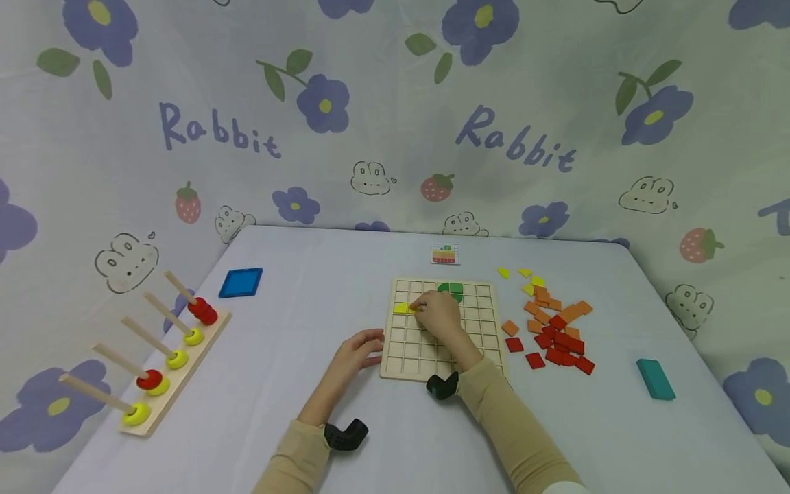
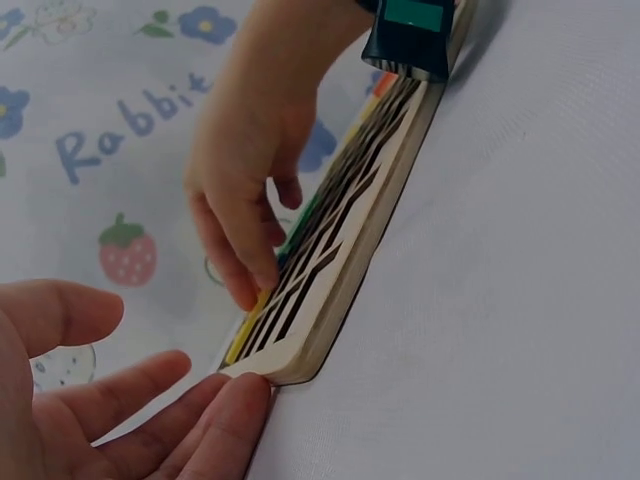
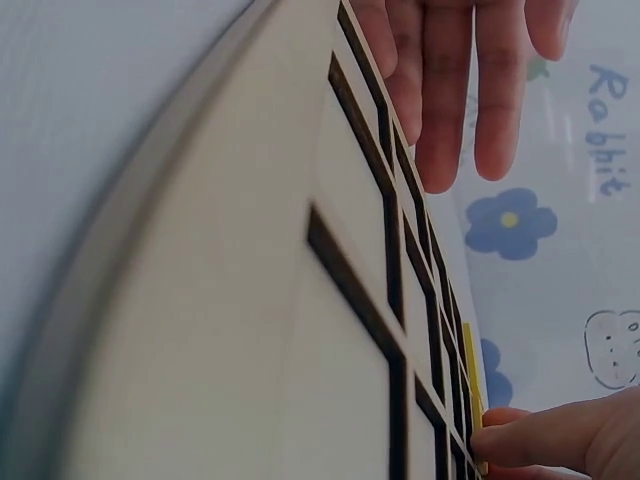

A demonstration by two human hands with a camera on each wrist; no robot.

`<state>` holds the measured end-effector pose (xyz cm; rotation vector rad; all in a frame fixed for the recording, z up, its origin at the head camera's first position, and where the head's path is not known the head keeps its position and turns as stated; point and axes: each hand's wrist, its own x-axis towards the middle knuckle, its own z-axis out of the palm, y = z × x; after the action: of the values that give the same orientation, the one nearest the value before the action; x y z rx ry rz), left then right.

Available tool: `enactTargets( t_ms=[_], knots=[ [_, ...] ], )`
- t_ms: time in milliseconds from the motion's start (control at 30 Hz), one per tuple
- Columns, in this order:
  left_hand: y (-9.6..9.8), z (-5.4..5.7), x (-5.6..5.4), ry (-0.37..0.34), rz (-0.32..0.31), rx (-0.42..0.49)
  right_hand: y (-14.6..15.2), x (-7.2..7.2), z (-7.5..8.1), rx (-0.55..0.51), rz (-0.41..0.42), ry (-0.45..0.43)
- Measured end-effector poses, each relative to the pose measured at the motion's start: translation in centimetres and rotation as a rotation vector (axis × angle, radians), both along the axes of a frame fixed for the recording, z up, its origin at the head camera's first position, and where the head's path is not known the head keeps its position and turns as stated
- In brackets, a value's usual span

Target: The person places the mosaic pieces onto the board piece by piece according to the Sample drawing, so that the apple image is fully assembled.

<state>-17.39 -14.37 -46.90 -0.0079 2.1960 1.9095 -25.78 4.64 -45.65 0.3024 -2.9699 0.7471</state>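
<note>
A wooden grid board (image 1: 404, 353) lies flat on the white table. My right hand (image 1: 439, 314) is over its upper left part, thumb and fingertips pinching a small yellow tile (image 1: 413, 308) down at the grid. Directly left of it another yellow tile (image 1: 400, 308) sits in a square. Behind the right hand, green pieces (image 1: 456, 288) lie near the board's top edge, partly hidden by the hand. My left hand (image 1: 354, 353) rests at the board's left edge with relaxed fingers; in the left wrist view its fingertips (image 2: 245, 400) touch the board's corner.
Loose red (image 1: 535, 360), orange (image 1: 509, 327) and yellow tiles (image 1: 503, 272) lie right of the board. A picture card (image 1: 446, 254) is behind it. A bead-and-peg stand (image 1: 185, 374) and blue tray (image 1: 241, 282) stand left; a teal block (image 1: 656, 379) lies far right.
</note>
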Motion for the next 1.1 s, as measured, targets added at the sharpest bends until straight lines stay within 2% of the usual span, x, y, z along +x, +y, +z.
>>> enactTargets(
  t_ms=[100,200,333,433,500,567,733,867,967,1100],
  knots=[
    [0.2,1.4,0.6,0.006,-0.009,0.001,0.0,0.1,0.2,0.016,-0.001,-0.009],
    [0.3,1.7,0.6,0.009,-0.013,0.002,0.0,0.2,0.4,-0.030,-0.005,-0.028],
    [0.3,-0.1,-0.3,0.036,-0.003,0.028,1.0,0.4,0.9,-0.178,-0.035,-0.041],
    [0.6,-0.6,-0.7,0.058,0.005,0.029,2.5,0.5,1.5,-0.291,-0.064,-0.031],
    [0.7,-0.8,-0.9,0.077,0.010,-0.005,3.8,0.4,2.0,-0.343,-0.077,-0.016],
    [0.9,-0.8,-1.0,0.108,0.013,-0.082,5.4,0.3,2.4,-0.389,-0.108,-0.007],
    [1.1,-1.0,-1.1,0.190,0.002,-0.266,9.9,0.4,3.5,-0.565,-0.221,-0.005],
    [0.8,-1.2,-0.7,0.173,0.016,-0.309,13.2,0.5,3.8,-0.768,-0.311,-0.053],
    [0.6,-1.3,-0.3,0.146,0.034,-0.323,15.4,0.2,3.7,-0.899,-0.418,-0.094],
    [0.6,-1.1,0.0,0.157,0.024,-0.339,18.4,-0.3,3.4,-0.984,-0.566,-0.097]
  ],
)
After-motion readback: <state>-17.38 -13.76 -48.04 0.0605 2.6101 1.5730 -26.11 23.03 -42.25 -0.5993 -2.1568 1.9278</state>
